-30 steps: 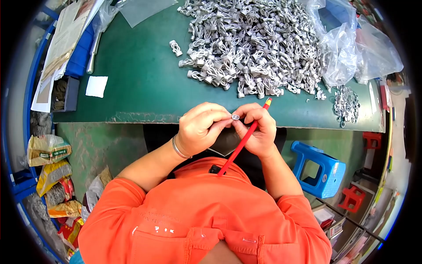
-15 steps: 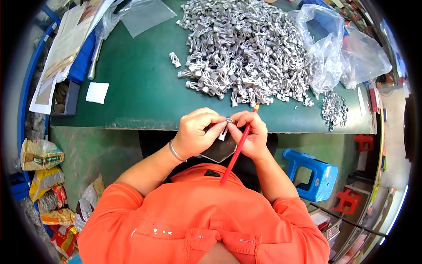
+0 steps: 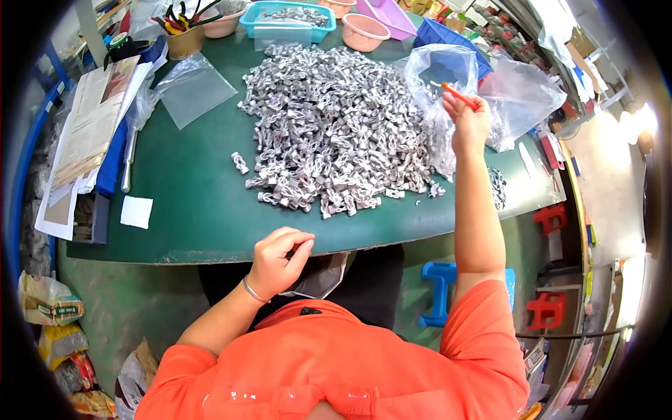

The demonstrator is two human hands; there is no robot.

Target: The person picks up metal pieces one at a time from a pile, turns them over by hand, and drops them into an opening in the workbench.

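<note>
My left hand (image 3: 278, 262) is closed just off the table's near edge, thumb and fingers pressed together; what it holds, if anything, I cannot make out. My right hand (image 3: 469, 126) reaches far forward over the clear plastic bag (image 3: 437, 122) at the right of the table. A red pen-like stick (image 3: 460, 96) lies across that hand, gripped by its fingers. Between and beyond my hands spreads a large pile of small grey metal loop-shaped pieces (image 3: 336, 126). One similar piece (image 3: 239, 163) lies apart at the pile's left.
Small loose rings (image 3: 498, 187) lie under my right forearm, partly hidden. Bins and bowls, including a turquoise basket (image 3: 246, 26), line the table's back. Papers (image 3: 91, 126) and a white square (image 3: 136, 211) are at left. A blue stool (image 3: 437, 294) stands below the right side.
My hands have separated. The right has moved forward and right with the red stick to the plastic bag; the left stays near the table edge. The view has tilted up, showing the back containers.
</note>
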